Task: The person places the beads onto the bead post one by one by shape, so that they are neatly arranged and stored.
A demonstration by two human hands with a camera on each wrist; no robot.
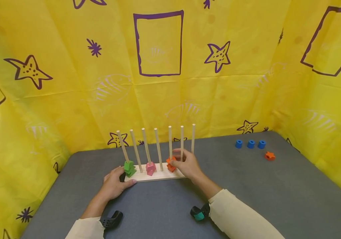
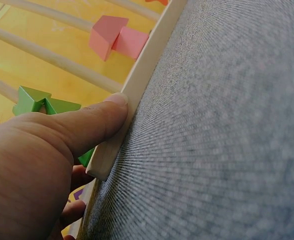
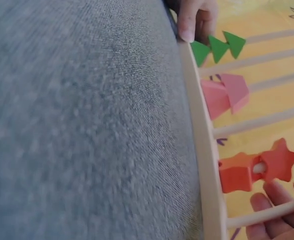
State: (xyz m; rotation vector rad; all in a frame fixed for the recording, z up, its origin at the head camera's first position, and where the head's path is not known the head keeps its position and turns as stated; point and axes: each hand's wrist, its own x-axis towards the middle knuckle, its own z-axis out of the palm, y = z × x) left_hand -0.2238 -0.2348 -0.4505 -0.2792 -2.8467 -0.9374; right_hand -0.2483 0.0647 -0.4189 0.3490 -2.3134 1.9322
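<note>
Yellow cloth (image 1: 158, 96), printed with purple starfish, frames and pale fish, hung behind and at both sides. Grey table (image 1: 158, 205), fabric-textured surface, below it. Items, left to right:

Left sleeve (image 1: 86, 229), cream; black strap (image 1: 112, 219) with holes, at the wrist.

Left hand (image 1: 113, 182), gripping the left end of the wooden board; thumb laid along the near edge, fingers bent round the end.

Wooden board (image 1: 146, 178), pale, flat on the table, with seven upright pegs (image 1: 158, 146) in a row.

Green triangles (image 1: 129, 168), three, stacked at uneven angles on the first peg, just beside the left hand.

Pink blocks (image 1: 151, 168), two, angular, one above the other on the third peg.

Orange stars (image 1: 171, 164), two, on the fifth peg; the upper one tilted, a short length of peg showing between them.

Right hand (image 1: 189, 166), partly open at the fifth peg, thumb and fingers parted about the upper star; whether they touch it cannot be told. Sixth peg crossing in front of its fingers.

Right sleeve (image 1: 239, 215), cream; dark band (image 1: 199, 212) with teal patch, at the wrist.

Blue rings (image 1: 251, 144), three, in a row toward the far right of the table, well apart from the board.

Single orange star (image 1: 269, 156), lying just nearer than the rightmost ring and slightly to its right.
</note>
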